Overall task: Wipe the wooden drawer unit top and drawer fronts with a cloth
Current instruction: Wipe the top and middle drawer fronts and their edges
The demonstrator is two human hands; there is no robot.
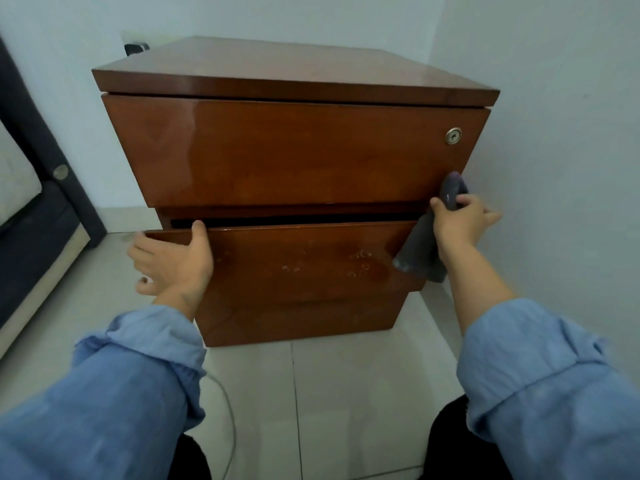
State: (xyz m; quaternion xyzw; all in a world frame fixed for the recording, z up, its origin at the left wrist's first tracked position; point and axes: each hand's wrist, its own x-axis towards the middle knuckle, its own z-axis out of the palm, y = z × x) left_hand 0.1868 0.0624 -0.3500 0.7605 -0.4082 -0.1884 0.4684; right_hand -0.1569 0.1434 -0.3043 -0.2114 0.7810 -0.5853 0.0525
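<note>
tiled floor (363,393) carries the wooden drawer unit (294,161) and a cable (232,417).

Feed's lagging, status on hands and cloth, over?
Left hand grips middle drawer at left end, ajar. Right hand holds grey cloth at right end. Droplets on front.
</note>
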